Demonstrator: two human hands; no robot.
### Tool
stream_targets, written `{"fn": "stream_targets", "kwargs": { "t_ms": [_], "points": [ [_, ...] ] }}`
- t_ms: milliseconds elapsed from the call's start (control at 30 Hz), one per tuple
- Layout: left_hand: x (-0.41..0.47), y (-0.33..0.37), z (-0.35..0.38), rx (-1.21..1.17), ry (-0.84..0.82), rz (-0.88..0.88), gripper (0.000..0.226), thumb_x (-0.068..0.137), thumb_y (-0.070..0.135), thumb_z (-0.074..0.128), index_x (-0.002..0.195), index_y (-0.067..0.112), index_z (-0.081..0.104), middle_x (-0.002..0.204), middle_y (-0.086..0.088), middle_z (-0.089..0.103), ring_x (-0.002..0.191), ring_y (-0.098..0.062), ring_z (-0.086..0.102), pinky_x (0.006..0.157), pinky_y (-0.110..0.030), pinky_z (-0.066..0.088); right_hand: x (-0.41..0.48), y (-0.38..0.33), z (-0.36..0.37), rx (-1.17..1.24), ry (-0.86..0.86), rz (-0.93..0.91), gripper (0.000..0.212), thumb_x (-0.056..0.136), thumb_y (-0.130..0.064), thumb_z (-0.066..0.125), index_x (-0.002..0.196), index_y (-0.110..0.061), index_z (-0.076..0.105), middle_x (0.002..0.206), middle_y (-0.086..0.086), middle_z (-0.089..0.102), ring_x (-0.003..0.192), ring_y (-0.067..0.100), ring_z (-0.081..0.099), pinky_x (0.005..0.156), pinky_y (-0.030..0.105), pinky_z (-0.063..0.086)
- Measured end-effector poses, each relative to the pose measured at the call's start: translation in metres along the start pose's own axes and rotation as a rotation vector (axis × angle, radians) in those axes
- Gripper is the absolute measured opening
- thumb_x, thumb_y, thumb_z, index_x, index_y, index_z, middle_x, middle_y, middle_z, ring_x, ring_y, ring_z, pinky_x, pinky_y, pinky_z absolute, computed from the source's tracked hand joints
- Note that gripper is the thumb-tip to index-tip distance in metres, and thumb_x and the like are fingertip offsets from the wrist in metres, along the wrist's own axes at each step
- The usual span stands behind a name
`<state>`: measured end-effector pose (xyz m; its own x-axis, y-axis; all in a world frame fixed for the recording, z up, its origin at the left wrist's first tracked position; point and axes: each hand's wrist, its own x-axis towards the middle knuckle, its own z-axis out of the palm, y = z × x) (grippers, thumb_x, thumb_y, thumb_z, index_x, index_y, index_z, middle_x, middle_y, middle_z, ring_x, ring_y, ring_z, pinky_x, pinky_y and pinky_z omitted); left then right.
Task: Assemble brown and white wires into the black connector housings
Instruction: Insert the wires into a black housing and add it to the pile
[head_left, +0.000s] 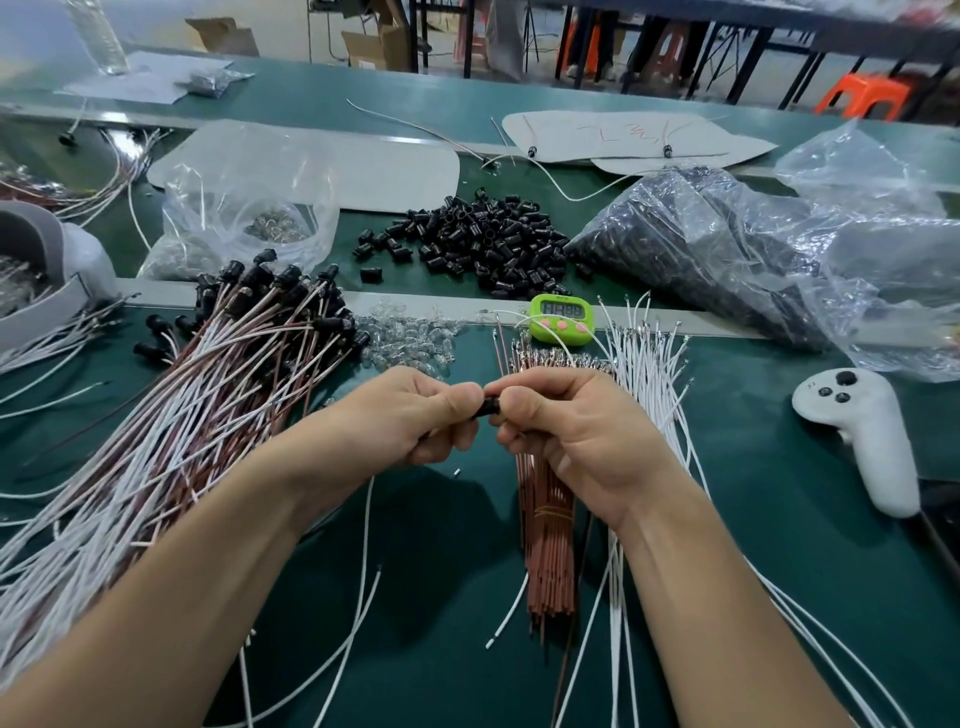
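My left hand (415, 415) and my right hand (571, 431) meet above the green table, fingertips together. Between them sits a small black connector housing (491, 405), pinched from both sides. A white wire (363, 571) trails down from under my left hand. A bundle of brown wires (550, 551) lies under my right hand, with loose white wires (649, 364) fanned out beside it. A heap of loose black housings (483, 239) lies further back. To the left is a big pile of finished brown-and-white assemblies (208, 395).
A green timer (562, 318) stands behind my hands, with small clear bulbs (410, 343) to its left. A white controller (862, 431) lies at the right. Plastic bags (727, 249) of parts sit at the back right and back left (244, 218).
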<state>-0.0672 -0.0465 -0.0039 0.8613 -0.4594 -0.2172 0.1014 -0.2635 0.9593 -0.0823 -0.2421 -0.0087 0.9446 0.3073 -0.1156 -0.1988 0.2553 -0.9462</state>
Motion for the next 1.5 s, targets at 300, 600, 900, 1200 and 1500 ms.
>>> {"fn": "stream_targets", "kwargs": {
  "t_ms": [300,600,900,1200,1500],
  "points": [
    [0.007,-0.011,0.000,-0.126,0.014,0.039,0.042,0.081,0.049,0.070,0.060,0.013,0.073,0.041,0.003,0.032,0.039,-0.008,0.022,0.040,-0.017,0.019,0.001,0.000,-0.004,0.019,-0.058,0.036,0.022,0.070,-0.028,0.079,0.085,-0.013,0.085,0.074,0.006,0.074,0.062,0.010,0.069,0.058,0.019,0.055],
    [0.009,-0.008,0.010,-0.146,0.136,0.017,0.046,0.084,0.048,0.075,0.052,0.014,0.067,0.040,0.004,0.032,0.038,-0.008,0.022,0.040,-0.018,0.018,0.003,0.003,0.001,-0.005,0.039,0.005,0.013,0.087,-0.013,0.072,0.082,-0.013,0.084,0.070,0.007,0.072,0.061,0.010,0.068,0.057,0.018,0.055],
    [0.011,-0.004,0.019,-0.271,0.191,-0.011,0.048,0.107,0.032,0.047,0.069,0.007,0.063,0.041,0.004,0.028,0.039,-0.009,0.016,0.042,-0.023,0.011,0.010,0.006,0.012,-0.101,0.166,-0.094,0.020,0.096,0.004,0.061,0.090,-0.008,0.076,0.070,0.014,0.066,0.065,0.020,0.055,0.058,0.023,0.045],
    [-0.010,0.017,-0.011,-0.054,0.164,0.003,0.033,0.108,0.018,0.049,0.094,0.006,0.077,0.050,0.001,0.049,0.042,-0.008,0.033,0.042,-0.015,0.027,0.015,-0.016,0.012,0.027,0.520,-0.057,0.019,0.104,-0.007,0.056,0.091,-0.008,0.069,0.065,0.005,0.067,0.049,0.011,0.056,0.051,0.022,0.042],
    [-0.062,0.064,-0.073,0.524,0.464,-0.001,0.030,0.101,0.031,0.060,0.077,0.028,0.078,0.053,0.004,0.065,0.043,-0.011,0.049,0.046,-0.026,0.040,0.066,-0.052,0.045,0.081,0.569,-0.021,0.017,0.104,-0.008,0.056,0.096,0.004,0.066,0.065,0.013,0.074,0.048,0.015,0.067,0.045,0.021,0.053]
  ]
}}
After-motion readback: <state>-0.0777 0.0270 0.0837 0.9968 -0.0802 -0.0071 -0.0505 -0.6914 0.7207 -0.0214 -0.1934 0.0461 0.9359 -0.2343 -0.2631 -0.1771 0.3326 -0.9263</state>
